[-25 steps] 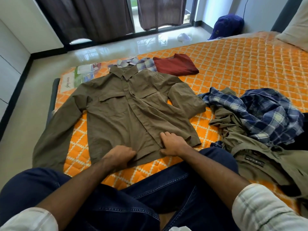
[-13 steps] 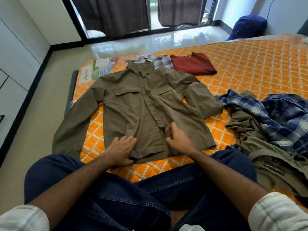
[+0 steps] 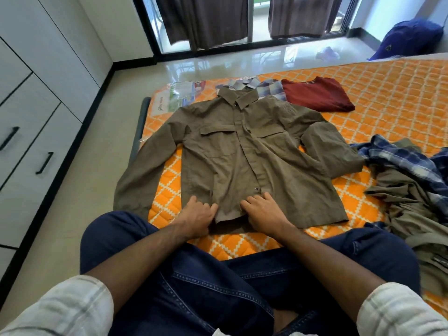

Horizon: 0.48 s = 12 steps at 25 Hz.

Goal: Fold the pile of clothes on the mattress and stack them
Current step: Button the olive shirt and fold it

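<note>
From the head view, the step in hand looks like straightening the front of an olive-brown shirt (image 3: pixel 244 154) before any fold is made: it lies face up and spread flat on the orange quilted mattress (image 3: pixel 388 93), collar away from the person, hem nearest their knees. The left hand (image 3: pixel 196 218) rests on the hem just left of the button placket, its fingers (image 3: pixel 194 202) curled down onto the cloth and seeming to pinch the edge; the right hand (image 3: pixel 263 213) lies on the other side of the placket with its fingers bent and pressing on the fabric, and whether they actually pinch it cannot be told. The next move probably calls for closing or aligning the two front edges, then bringing the sleeves in; the left sleeve hangs over the mattress edge toward the floor, so it would have to be drawn back first. The shirt is thin, lightly creased, with two flap chest pockets; its right sleeve is bent back near the elbow. Beyond the collar lie a folded plaid shirt (image 3: pixel 269 89) and a folded dark red garment (image 3: pixel 317 94), side by side. To the right, the unfolded pile (image 3: pixel 409 187) of blue checked and khaki clothes waits.
</note>
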Available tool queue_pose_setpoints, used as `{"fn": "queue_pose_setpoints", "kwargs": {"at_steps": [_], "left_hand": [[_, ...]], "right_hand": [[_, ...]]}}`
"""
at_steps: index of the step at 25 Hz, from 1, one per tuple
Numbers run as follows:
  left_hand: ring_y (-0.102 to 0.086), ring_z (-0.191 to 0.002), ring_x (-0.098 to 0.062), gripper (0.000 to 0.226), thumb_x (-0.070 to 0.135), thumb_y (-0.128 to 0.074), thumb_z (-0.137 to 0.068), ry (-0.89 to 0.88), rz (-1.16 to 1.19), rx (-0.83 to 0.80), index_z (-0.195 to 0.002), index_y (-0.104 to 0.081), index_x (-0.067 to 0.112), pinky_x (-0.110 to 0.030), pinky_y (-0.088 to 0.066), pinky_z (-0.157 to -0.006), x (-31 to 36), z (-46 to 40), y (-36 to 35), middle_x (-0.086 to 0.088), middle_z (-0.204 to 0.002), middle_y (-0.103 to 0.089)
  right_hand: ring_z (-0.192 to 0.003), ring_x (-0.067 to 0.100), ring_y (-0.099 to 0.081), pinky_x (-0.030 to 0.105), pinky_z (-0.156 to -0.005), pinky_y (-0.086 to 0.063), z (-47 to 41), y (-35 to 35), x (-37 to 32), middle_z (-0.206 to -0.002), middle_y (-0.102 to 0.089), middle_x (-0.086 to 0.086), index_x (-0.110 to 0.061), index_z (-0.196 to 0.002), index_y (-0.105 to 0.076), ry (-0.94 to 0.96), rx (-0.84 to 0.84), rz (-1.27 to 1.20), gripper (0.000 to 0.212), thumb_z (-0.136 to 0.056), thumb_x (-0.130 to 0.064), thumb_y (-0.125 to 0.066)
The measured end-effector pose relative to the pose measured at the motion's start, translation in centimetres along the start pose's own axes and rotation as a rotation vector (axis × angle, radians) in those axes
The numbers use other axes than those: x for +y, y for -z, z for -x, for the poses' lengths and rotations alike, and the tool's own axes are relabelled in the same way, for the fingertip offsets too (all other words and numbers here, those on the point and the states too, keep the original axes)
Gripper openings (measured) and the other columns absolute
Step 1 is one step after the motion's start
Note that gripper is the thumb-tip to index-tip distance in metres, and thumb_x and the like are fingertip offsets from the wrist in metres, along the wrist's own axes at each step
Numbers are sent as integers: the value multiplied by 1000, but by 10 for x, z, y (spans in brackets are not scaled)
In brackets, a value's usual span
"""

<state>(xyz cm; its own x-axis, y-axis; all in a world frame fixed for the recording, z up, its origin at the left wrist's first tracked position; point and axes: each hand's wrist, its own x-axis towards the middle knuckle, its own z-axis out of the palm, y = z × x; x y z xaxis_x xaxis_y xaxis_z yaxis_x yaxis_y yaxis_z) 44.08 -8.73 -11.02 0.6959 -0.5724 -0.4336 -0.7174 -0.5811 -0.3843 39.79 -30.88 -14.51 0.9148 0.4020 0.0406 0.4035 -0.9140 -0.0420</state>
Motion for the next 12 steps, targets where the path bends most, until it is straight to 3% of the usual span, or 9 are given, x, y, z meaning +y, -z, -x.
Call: {"fn": "queue_pose_setpoints", "kwargs": {"at_steps": [3, 6, 10, 12], "left_hand": [[-65, -109, -24, 27, 24, -49, -100, 7, -129, -146, -127, -53, 20, -41, -37, -96, -12, 4, 0, -1, -122, -66], [-63, -114, -26, 30, 14, -48, -101, 76, -250, -365, -124, -64, 23, -46, -41, -99, -35, 13, -7, 0, -126, -65], [-61, -112, -30, 32, 9, -44, -100, 40, -329, -435, -127, -61, 15, -44, -45, -87, -35, 11, -11, -5, -127, -61], [-62, -111, -31, 34, 8, -41, -101, 2, -348, -476, -127, -61, 16, -41, -45, -71, -28, 5, -17, -5, -128, -60]], "right_hand": [[-86, 21, -62, 38, -75, -43, 7, 1, 7, -94, -63, -2, -22, -100, -60, 29, 13, -10, 26, -76, -18, -68], [-86, 19, -58, 37, -76, -43, 9, -5, 4, -94, -59, -3, -23, -98, -57, 116, 30, -21, 29, -74, -16, -70], [-87, 21, -58, 36, -78, -44, 4, -11, -7, -95, -59, -1, -22, -97, -59, 162, -16, -26, 19, -80, -16, -66], [-91, 23, -57, 37, -79, -45, 2, -9, -6, -99, -59, 2, -20, -100, -61, 176, -86, -54, 16, -85, -14, -60]]}}
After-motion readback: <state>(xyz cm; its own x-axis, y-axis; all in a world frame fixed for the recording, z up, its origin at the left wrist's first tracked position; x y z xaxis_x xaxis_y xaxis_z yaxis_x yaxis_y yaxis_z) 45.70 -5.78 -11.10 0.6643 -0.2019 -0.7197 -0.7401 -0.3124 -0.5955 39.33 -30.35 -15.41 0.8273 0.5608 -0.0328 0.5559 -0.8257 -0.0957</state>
